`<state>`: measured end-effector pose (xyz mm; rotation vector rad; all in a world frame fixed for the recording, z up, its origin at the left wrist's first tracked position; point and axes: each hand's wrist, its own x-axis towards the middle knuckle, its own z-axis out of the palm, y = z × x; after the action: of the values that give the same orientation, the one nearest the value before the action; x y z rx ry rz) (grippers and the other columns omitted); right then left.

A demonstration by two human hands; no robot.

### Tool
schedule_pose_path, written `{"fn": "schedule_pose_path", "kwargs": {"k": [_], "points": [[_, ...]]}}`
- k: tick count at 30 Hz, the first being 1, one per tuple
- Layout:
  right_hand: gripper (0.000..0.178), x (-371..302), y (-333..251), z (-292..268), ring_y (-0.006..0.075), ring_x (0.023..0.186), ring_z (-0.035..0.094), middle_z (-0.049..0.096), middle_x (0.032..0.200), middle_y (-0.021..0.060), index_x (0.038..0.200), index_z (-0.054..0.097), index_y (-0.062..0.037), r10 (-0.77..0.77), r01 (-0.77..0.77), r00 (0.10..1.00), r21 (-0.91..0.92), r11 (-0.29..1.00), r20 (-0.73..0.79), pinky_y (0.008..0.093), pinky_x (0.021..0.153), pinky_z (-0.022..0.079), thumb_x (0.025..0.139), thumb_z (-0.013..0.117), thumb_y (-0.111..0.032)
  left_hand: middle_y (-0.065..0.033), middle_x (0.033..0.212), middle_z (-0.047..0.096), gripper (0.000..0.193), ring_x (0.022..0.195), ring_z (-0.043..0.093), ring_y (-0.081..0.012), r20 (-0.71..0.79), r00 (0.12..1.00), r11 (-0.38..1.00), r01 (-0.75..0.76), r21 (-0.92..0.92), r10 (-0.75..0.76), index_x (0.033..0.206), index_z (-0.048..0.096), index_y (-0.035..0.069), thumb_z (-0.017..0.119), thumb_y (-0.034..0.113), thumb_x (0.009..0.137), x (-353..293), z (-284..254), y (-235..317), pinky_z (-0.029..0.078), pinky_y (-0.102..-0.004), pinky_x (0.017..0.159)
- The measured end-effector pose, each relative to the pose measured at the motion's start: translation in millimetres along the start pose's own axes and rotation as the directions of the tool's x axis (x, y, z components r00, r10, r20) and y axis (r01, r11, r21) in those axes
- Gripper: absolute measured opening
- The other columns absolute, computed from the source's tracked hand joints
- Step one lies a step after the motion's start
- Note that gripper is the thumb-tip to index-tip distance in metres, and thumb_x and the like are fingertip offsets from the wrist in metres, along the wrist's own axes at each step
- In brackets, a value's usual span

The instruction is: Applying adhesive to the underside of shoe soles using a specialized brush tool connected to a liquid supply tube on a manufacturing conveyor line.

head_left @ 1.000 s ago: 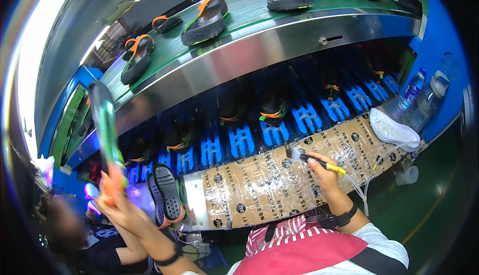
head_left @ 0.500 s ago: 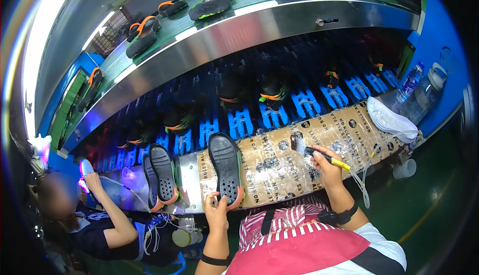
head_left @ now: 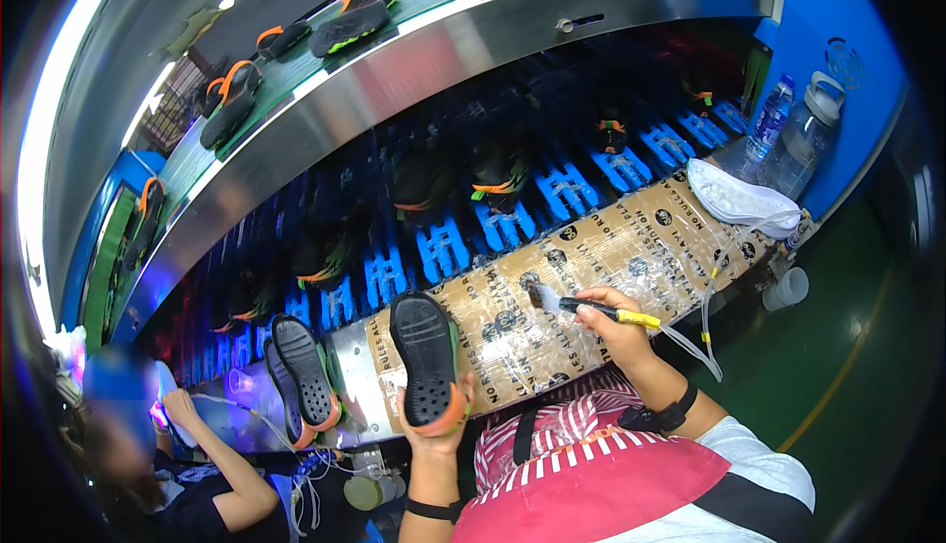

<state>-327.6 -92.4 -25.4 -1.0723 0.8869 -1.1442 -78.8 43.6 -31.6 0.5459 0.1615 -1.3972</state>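
Note:
My left hand (head_left: 432,441) grips the heel end of a black shoe sole (head_left: 421,346) with an orange and green rim, thumb and fingers on either side of the heel. The sole is slightly tilted above the cardboard-covered ledge (head_left: 631,257), its perforated inner face turned up. To the right, my right hand (head_left: 613,326) is closed around a flat brush (head_left: 638,318) with a black and yellow handle and a thin clear tube trailing from its end. The brush's bristles point left toward the sole, apart from it.
Two more soles (head_left: 307,366) lie left of mine. A white sole-shaped holder (head_left: 739,198), bottles (head_left: 772,119) and a hanging cup (head_left: 785,290) are at right. Blue slotted supports (head_left: 441,247) carry dark shoes behind the ledge; sandals stand on a green conveyor (head_left: 424,11). A co-worker's arm (head_left: 222,459) is at left.
My left hand has wrapped around the sole's heel and tilted it up from the ledge. My right hand has brought the brush left, nearer the sole. The view has shifted.

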Motion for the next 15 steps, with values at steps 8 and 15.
{"fn": "schedule_pose_path", "kwargs": {"k": [8, 15], "points": [[0.023, -3.5, -15.7, 2.9, 0.0086, 0.069, 0.059, 0.064, 0.080, 0.0083, 0.099, 0.059, 0.0044, 0.002, -0.014, 0.992, 0.094, 0.995, 0.125, 0.0201, 0.063, 0.048, 0.079, 0.063, -0.006, -0.0238, 0.117, 0.049, 0.066, 0.103, 0.050, -0.0370, 0.109, 0.987, 0.991, 0.107, 0.076, -0.115, 0.121, 0.046, 0.000, 0.043, 0.045, 0.073, 8.4, -2.5, -27.9, 0.046, -0.0473, 0.083], [0.016, -16.3, -66.7, 39.3, 0.0071, 0.066, 0.058, 0.064, 0.077, 0.0060, 0.092, 0.062, 0.0024, -0.057, 0.057, 0.938, 0.009, 0.998, 0.343, 0.0206, 0.058, 0.046, 0.079, 0.062, -0.007, -0.0196, 0.108, 0.056, 0.070, 0.094, 0.057, -0.0354, 0.369, 0.920, 0.987, 0.082, 0.139, -0.129, 0.123, 0.044, 0.004, 0.033, 0.061, 0.083, 16.5, 5.5, -43.7, 0.050, -0.0461, 0.077]]}}
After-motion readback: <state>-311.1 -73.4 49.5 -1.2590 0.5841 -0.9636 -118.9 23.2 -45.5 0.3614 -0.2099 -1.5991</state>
